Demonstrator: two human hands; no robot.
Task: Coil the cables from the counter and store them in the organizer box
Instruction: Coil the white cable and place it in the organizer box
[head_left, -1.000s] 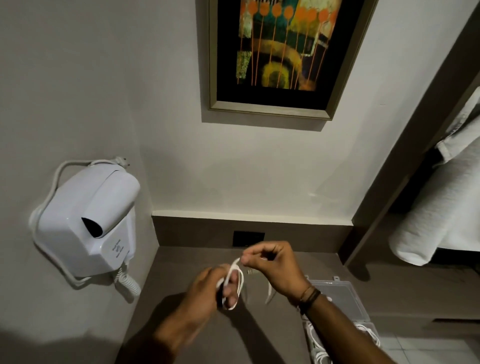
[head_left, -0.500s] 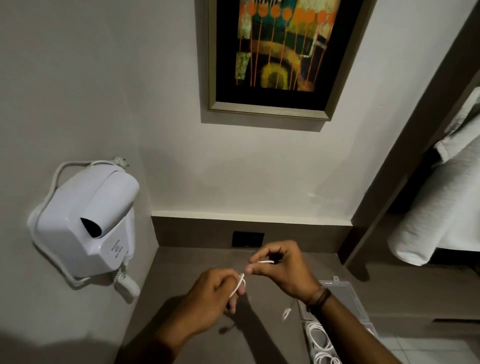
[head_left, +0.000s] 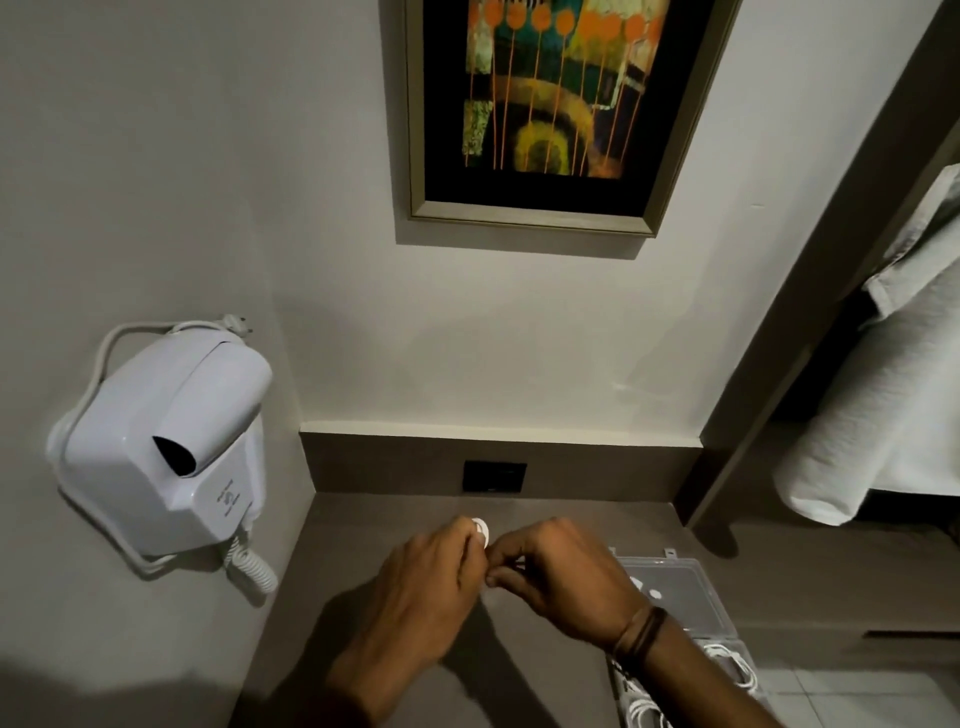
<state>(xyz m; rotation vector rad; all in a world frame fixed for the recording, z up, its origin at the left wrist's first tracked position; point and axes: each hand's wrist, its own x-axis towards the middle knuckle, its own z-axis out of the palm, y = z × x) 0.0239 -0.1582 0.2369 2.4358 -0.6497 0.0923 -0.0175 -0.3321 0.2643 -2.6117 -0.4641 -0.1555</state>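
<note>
- A small white cable (head_left: 481, 531) coil is pinched at the fingertips of the left hand (head_left: 415, 597), with only a short loop showing above the knuckles.
- The right hand (head_left: 566, 577) is pressed against the left, its fingers curled inward toward the coil; whether the cable is actually gripped by them cannot be told, as the tips are hidden.
- Both hands are held together just above the counter (head_left: 363, 525), near its middle, with their shadows cast on the surface below.
- A dark band (head_left: 641, 631) is worn on the right wrist.
- The clear box (head_left: 675, 587) is seen to the right of the hands, at the counter's near right edge, with its lid laid open on the far side.
- More white cables (head_left: 727, 662) are seen coiled in the box's near compartments, partly covered by the right forearm.
- A dark socket (head_left: 494, 476) is set in the upstand at the far edge of the counter, beyond the hands.
- A white hair dryer (head_left: 166, 441) is mounted on the left wall, with its curly cord hanging down beside the counter's left edge.
- A framed painting (head_left: 545, 104) with orange and yellow shapes is hung on the far wall above the counter.
- White towels (head_left: 883, 415) are seen in the dark recess at the far right.
</note>
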